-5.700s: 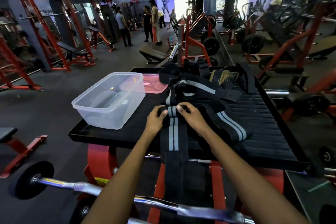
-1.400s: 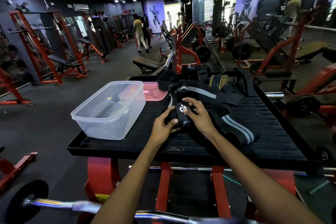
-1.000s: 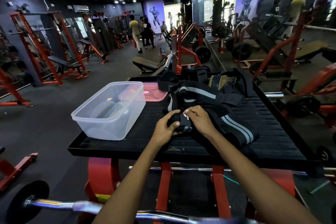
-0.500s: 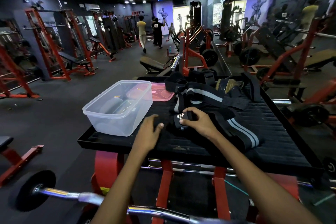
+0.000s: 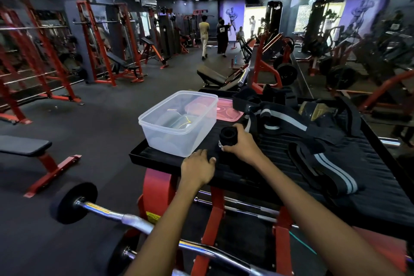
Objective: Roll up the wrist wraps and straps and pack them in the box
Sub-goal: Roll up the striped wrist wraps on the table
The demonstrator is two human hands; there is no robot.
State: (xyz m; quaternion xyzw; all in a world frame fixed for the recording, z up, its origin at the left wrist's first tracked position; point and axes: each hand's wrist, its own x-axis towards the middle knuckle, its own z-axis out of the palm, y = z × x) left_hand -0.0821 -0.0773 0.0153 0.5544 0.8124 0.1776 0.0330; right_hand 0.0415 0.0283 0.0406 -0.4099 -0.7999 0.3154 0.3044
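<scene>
Gym machines ring the black bench point(image 5: 291, 188). Right hand point(image 5: 243, 143) has its grip clamped on the rolled wrap point(image 5: 227, 138) — upright, just right of the box point(image 5: 179, 122) at the bench's left edge; left hand point(image 5: 197, 168) rests loose.

Gym: red racks point(image 5: 98, 42), barbell point(image 5: 107, 213)

Wrist wrap point(image 5: 228, 138): lay flat and hung over the desk's near edge at first; now a tight black roll, held upright just right of the clear box point(image 5: 179, 122).
Right hand point(image 5: 243, 143): was rolling the wrap together with the other hand; now grips the finished roll alone.
Left hand point(image 5: 197, 169): has let go of the wrap and rests on the desk point(image 5: 257, 177) near its front edge.
</scene>
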